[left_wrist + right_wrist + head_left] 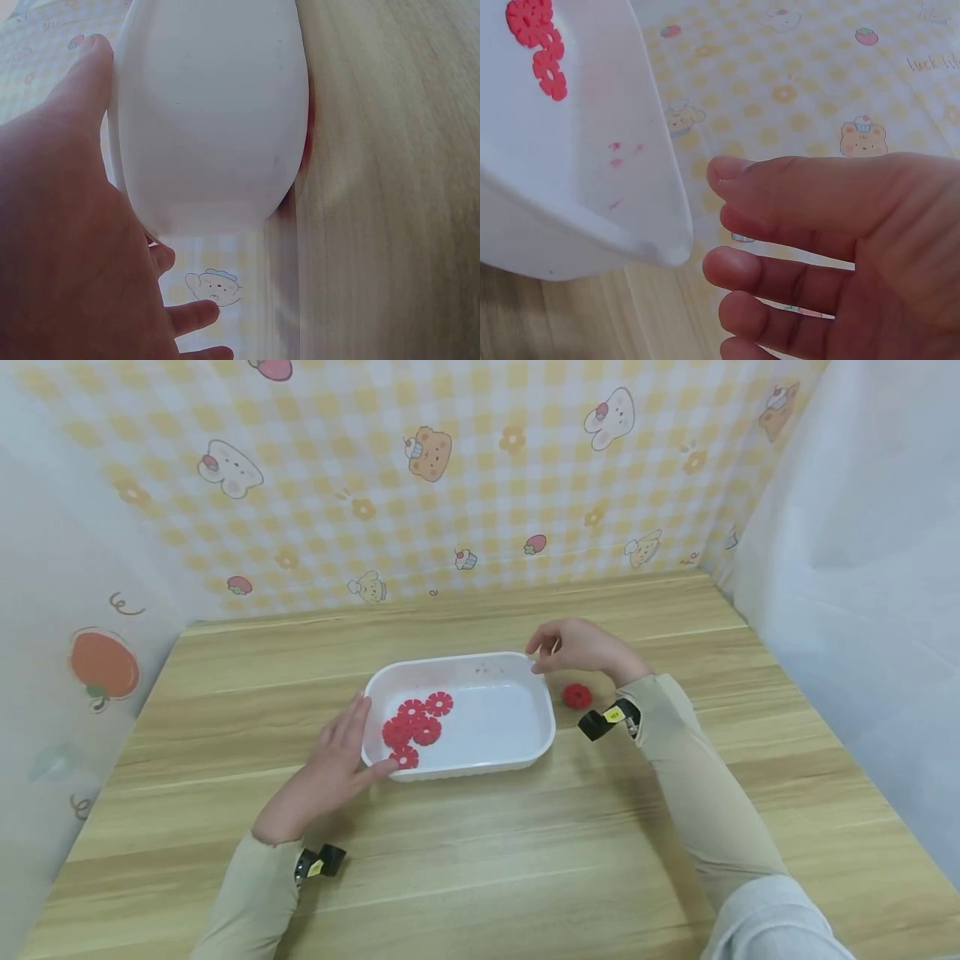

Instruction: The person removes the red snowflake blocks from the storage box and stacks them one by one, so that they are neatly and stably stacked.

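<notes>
A white rectangular tray (pixel 487 727) stands on the wooden table, with several red notched plastic discs (pixel 412 727) gathered at its left end. My left hand (pixel 330 768) rests against that end, the thumb on the near rim and the spread fingers along the outer side; the left wrist view shows the thumb touching the rim and the fingers loose. Just off the tray's far right corner is my right hand (pixel 581 647), its fingers loosely bent with nothing between them in the right wrist view. Another red notched piece (pixel 577 696) lies on the table below the right hand.
The wooden table (pixel 465 860) extends around the tray. Behind it rises a yellow checked cloth (pixel 480 510) with cartoon prints. Pale sheets hang on the left (pixel 45 610) and on the right (pixel 862 568).
</notes>
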The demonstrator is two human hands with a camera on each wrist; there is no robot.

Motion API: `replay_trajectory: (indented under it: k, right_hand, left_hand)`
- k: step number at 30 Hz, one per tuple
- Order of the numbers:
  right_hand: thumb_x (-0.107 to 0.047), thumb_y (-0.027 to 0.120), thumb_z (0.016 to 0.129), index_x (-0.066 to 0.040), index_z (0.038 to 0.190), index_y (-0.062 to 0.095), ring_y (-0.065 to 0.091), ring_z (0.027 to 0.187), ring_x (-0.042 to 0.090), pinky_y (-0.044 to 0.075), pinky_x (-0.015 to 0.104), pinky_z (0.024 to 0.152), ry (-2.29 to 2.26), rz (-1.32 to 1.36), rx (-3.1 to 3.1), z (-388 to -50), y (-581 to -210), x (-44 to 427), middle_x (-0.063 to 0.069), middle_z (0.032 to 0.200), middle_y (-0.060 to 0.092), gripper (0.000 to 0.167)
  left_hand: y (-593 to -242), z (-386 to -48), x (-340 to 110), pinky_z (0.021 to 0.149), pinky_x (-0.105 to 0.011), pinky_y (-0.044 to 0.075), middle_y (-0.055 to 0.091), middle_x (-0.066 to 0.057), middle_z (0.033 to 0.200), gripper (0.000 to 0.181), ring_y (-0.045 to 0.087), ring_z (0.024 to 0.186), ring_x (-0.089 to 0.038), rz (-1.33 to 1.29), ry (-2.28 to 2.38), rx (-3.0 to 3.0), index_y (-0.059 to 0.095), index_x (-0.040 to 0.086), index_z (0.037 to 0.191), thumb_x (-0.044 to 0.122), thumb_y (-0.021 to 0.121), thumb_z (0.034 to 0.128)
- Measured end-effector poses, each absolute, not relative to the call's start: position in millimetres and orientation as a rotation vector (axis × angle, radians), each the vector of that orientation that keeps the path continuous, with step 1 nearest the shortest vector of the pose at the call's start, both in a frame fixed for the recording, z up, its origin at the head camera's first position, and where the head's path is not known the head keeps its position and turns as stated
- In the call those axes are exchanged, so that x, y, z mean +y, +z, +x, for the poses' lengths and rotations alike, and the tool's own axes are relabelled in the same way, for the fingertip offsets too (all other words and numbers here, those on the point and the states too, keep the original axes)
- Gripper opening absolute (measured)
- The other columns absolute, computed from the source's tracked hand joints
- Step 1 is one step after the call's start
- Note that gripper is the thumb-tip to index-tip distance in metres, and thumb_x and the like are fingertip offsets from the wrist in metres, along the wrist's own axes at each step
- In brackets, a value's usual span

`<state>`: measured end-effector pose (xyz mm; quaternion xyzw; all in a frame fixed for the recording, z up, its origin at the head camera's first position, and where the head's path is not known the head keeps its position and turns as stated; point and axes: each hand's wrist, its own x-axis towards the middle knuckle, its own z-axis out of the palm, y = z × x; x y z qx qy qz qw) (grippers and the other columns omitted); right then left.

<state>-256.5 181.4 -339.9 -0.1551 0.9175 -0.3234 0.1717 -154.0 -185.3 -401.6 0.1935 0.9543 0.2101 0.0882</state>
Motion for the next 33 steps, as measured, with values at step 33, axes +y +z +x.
replay_trajectory:
  k: [33]
  right_hand:
    - [-0.017, 0.073, 0.084, -0.013, 0.111, 0.068, 0.055, 0.079, 0.020, 0.049, 0.026, 0.064, -0.660, -0.802, 2.450, -284, -334, 83, 0.003, 0.093, 0.062, 0.028]
  left_hand:
    - [-402, -155, -185, 0.108, -0.068, 0.021, 0.004, -0.023, 0.158, 0.100, 0.014, 0.141, -0.046, 0.575, 0.622, 2.839, 0.004, -0.003, 0.151, 0.042, 0.066, 0.0872]
